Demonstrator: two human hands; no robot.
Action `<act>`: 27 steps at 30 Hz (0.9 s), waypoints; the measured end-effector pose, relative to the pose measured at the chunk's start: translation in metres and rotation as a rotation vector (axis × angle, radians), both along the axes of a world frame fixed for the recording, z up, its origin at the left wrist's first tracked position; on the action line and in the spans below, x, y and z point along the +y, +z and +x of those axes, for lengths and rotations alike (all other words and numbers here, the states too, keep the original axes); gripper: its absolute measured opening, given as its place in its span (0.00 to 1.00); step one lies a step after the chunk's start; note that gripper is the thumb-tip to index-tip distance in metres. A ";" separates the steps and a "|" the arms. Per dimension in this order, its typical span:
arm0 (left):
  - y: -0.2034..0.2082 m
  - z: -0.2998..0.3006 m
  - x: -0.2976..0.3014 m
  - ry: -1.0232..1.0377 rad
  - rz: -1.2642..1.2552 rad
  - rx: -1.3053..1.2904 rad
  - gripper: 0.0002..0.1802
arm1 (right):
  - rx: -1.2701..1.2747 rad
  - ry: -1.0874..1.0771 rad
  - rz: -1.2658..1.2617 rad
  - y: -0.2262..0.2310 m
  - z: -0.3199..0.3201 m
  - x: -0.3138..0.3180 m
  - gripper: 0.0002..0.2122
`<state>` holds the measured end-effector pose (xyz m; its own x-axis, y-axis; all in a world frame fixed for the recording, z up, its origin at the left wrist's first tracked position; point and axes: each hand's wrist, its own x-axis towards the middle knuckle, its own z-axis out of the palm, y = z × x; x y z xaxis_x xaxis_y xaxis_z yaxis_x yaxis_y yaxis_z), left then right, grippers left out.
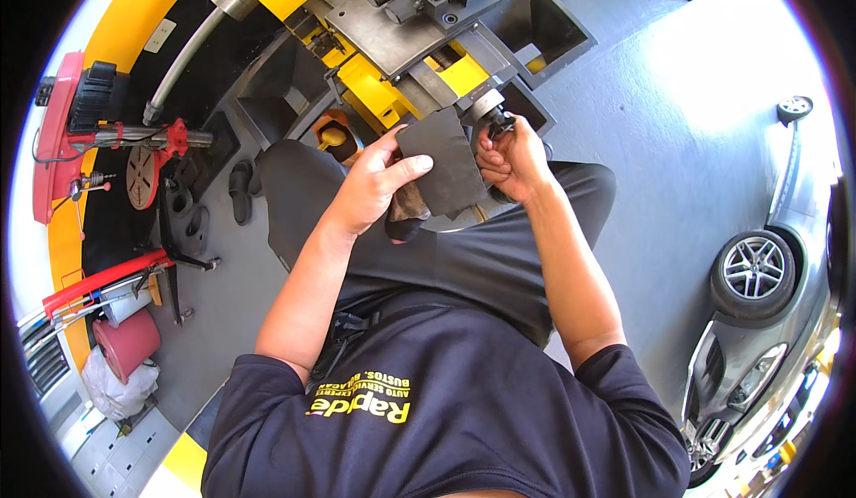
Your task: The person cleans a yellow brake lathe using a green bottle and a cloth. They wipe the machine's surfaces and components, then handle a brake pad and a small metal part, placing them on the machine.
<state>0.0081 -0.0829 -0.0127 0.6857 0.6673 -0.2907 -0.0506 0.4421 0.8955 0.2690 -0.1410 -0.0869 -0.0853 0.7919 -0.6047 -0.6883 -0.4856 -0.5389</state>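
Because only the left edge of the dark sheet [448,161] is pinched, its far side has no visible support from the left hand [379,180]; it could, I judge, sag, twist or slip if the 1 thumb laid on its face eases off. The sheet's right edge lies just beside the curled fingers of the right hand [517,161], so a turn of the black handle [500,123] could catch that edge and crease it or tug it loose; the likely cause would be the 2 hands working so near each other. Since the sheet also covers part of the view downward, a knuckle could knock the silver collar [487,103] or the yellow machine [370,88] unseen.

As for the grip, the left hand is closed narrowly on the sheet, thumb on top and fingers mostly hidden beneath; the sheet reaches rightward from that pinch, over the lap and in front of the machine's near end; the right hand is closed around the handle, beyond the sheet's upper right side; whether its fingers touch the sheet, I cannot tell; a brown, crumpled-looking thing [409,202] shows just below the left hand, and whether it is held too is unclear.
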 end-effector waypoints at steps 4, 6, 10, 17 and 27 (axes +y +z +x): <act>-0.001 0.003 -0.001 0.004 -0.001 0.029 0.25 | 0.391 0.016 0.076 -0.012 0.000 -0.007 0.32; -0.002 0.003 0.000 0.009 -0.008 0.022 0.25 | 0.204 0.043 0.000 -0.002 0.006 -0.007 0.34; -0.002 0.004 0.002 0.036 -0.029 -0.011 0.26 | -0.997 -0.088 0.173 0.018 -0.001 -0.011 0.32; -0.003 0.007 0.003 0.041 -0.012 0.010 0.26 | -1.457 -0.006 0.260 0.025 -0.002 -0.005 0.27; -0.003 0.005 -0.003 0.042 -0.024 0.017 0.27 | 0.031 -0.035 0.002 -0.011 0.008 -0.008 0.30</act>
